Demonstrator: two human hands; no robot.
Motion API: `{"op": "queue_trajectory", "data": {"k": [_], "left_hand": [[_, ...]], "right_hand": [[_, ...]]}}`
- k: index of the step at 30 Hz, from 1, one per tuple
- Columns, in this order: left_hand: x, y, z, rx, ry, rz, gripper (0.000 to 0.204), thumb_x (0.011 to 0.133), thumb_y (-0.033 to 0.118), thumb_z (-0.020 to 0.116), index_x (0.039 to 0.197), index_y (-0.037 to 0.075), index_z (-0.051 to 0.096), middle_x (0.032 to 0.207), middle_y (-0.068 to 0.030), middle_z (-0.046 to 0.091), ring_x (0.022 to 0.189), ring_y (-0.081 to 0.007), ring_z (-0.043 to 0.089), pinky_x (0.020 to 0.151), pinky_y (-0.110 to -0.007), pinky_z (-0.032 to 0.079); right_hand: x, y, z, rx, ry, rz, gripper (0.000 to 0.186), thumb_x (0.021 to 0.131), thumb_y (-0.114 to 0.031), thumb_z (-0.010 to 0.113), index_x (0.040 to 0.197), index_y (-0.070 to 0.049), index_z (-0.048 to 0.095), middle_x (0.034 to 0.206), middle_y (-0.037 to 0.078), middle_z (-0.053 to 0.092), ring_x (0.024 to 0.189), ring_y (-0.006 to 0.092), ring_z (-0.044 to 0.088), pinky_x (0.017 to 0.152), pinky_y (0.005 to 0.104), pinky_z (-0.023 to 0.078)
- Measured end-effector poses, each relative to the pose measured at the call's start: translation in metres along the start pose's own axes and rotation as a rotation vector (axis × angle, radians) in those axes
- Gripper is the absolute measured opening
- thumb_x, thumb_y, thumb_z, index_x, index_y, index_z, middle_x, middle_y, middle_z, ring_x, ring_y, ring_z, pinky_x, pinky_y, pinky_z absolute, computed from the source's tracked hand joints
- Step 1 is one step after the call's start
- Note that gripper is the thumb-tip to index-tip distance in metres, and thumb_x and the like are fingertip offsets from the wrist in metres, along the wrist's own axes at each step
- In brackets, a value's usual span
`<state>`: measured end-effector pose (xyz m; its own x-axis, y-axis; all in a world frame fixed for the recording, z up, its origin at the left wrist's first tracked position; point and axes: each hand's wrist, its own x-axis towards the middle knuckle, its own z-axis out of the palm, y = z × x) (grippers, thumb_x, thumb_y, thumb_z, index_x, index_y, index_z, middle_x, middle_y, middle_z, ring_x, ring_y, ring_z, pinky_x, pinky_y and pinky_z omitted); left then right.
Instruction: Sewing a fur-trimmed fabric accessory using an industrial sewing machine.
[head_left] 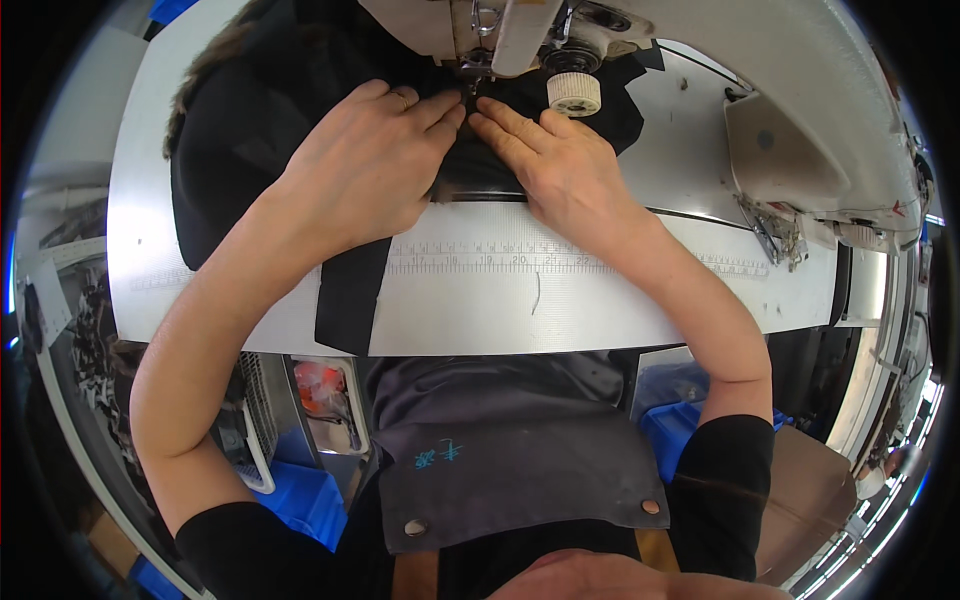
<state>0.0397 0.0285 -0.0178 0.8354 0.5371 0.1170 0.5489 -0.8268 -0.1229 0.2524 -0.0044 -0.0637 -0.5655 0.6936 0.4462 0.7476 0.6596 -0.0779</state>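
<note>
Touching fingers: left hand (375,150) and right hand (562,168) unclenched, fingers fairly straight, tips close together on black fabric (235,150) at upper centre.
Fabric's long axis: roughly left to right across the upper frame, one strip (350,300) pointing down to the front edge of the white table (470,315).
Fabric's place: upper left to upper centre, beneath the fingertips, spreading past them on either side, below the sewing machine (800,60).

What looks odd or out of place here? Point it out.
One thing: a thin, curved dark line, possibly a stray thread or a mark, lies on the white tabletop below the ruler scale, apart from the black fabric. It looks odd because the surface around it is plain.
</note>
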Motion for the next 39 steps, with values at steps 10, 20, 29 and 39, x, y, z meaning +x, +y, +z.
{"op": "queue_trajectory", "data": {"k": [10, 20, 29, 39], "left_hand": [[0.003, -0.001, -0.008, 0.071, -0.094, 0.067, 0.055, 0.071, 0.012, 0.061, 0.124, -0.004, 0.057, 0.133, -0.0134, 0.057, 0.099, -0.0206, 0.063, 0.087, -0.031, 0.044], [0.008, -0.004, 0.001, 0.032, -0.035, -0.003, 0.055, 0.067, 0.013, 0.066, 0.119, -0.006, 0.061, 0.119, -0.0135, 0.065, 0.098, -0.0221, 0.064, 0.089, -0.032, 0.046], [0.008, 0.001, 0.006, 0.038, 0.085, 0.015, 0.043, 0.071, 0.008, 0.061, 0.11, -0.008, 0.065, 0.11, -0.0146, 0.068, 0.094, -0.0213, 0.064, 0.087, -0.031, 0.046], [0.007, 0.003, 0.004, 0.1, 0.11, 0.036, 0.04, 0.072, 0.007, 0.057, 0.107, -0.009, 0.066, 0.111, -0.0176, 0.068, 0.093, -0.0206, 0.064, 0.087, -0.03, 0.045]], "right_hand": [[-0.003, 0.006, -0.003, -0.008, -0.066, 0.017, 0.059, 0.068, 0.0, 0.064, 0.126, -0.006, 0.06, 0.131, 0.003, 0.06, 0.078, 0.0194, 0.057, 0.071, 0.0319, 0.052], [0.0, 0.01, 0.0, -0.01, 0.033, -0.05, 0.037, 0.074, -0.007, 0.061, 0.11, -0.002, 0.068, 0.106, 0.003, 0.068, 0.074, 0.0184, 0.054, 0.062, 0.0302, 0.048], [0.0, 0.011, -0.003, -0.031, -0.023, -0.027, 0.047, 0.069, -0.003, 0.063, 0.116, -0.005, 0.066, 0.115, 0.002, 0.064, 0.077, 0.0194, 0.057, 0.066, 0.0312, 0.05], [0.001, 0.009, -0.005, -0.052, 0.004, -0.042, 0.037, 0.075, -0.009, 0.062, 0.11, -0.003, 0.068, 0.096, 0.002, 0.067, 0.076, 0.0179, 0.055, 0.063, 0.0301, 0.047]]}}
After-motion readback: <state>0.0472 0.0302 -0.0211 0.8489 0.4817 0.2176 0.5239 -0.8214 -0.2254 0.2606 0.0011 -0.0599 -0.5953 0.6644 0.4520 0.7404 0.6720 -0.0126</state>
